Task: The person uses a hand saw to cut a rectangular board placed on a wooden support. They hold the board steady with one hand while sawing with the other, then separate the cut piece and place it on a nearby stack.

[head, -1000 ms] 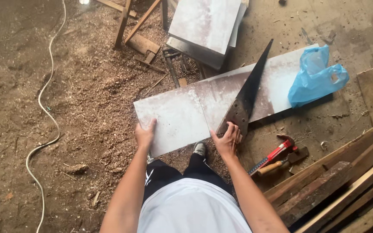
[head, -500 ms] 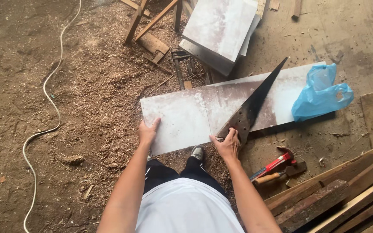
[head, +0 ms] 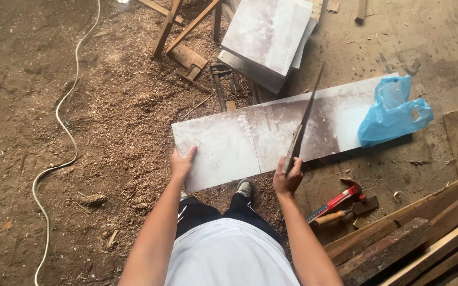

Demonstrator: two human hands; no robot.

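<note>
The long grey board (head: 271, 137) lies over the sawdust floor (head: 80, 106), left hand (head: 182, 164) flat on it, right hand (head: 288, 179) gripping the saw (head: 302, 127); I would press hard and cut straight.

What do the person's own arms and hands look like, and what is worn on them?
Both arms are bare from the shoulder down: no sleeves, gloves, watch or rings show. The left hand and right hand are uncovered. A white sleeveless top covers the body.

Edge-on handsaw (head: 303, 124) over whitish board (head: 250, 140) (dusty)
</note>
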